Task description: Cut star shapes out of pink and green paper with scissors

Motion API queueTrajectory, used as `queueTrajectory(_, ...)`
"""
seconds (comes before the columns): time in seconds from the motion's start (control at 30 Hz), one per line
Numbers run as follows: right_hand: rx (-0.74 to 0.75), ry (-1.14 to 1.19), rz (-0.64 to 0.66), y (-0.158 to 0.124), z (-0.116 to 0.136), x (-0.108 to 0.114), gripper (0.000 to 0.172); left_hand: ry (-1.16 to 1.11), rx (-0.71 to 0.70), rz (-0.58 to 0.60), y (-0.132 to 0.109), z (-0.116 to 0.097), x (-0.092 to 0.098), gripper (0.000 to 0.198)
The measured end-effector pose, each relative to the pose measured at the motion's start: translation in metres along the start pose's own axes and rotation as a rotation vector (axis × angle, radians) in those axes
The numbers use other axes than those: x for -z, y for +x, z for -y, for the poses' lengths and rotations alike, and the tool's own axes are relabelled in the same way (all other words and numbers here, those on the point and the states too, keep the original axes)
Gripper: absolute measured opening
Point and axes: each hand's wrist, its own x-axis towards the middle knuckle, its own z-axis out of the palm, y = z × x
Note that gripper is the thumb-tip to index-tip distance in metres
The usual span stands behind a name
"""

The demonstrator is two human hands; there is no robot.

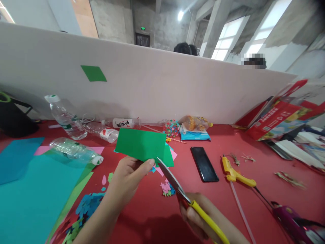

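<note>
A rectangle of green paper (142, 144) is pinched between the thumb and fingers of my left hand (133, 176), near its lower edge. My right hand (194, 211) grips yellow-handled scissors (175, 181), their blades pointing up and left. The blade tips meet the lower right part of the green paper; whether they have cut into it I cannot tell. Behind it, more green and pink paper pieces (174, 154) show partly hidden. Below the blades lies a small pile of paper stars (167, 188) in pink, blue and green.
A black phone (204, 164) and a yellow glue gun (236, 174) with a cord lie to the right. Plastic bottles (67, 117) line the white partition (152, 88). Teal paper sheets (33, 200) and paper scraps (90, 205) cover the left. A red box (276, 118) stands far right.
</note>
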Motion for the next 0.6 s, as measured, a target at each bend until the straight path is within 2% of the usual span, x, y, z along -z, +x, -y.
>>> queueTrajectory(0.13, -0.039, 0.011, -0.054, 0.001, 0.011, -0.004, 0.065, 0.008, -0.014, 0.0, 0.002, 0.004, 0.004, 0.03)
queueTrajectory(0.3, -0.002, 0.012, -0.034, -0.003, -0.003, -0.006, 0.065, -0.078, -0.006, -0.045, 0.0, 0.015, -0.001, 0.032)
queueTrajectory(0.47, -0.097, 0.112, -0.219, -0.009, -0.024, -0.015, 0.062, -0.149, 0.04, -0.148, -0.005, 0.031, -0.012, 0.03)
queueTrajectory(0.6, -0.13, 0.196, -0.306, -0.008, -0.03, -0.031, 0.066, -0.263, 0.027, -0.203, -0.009, 0.039, -0.022, 0.027)
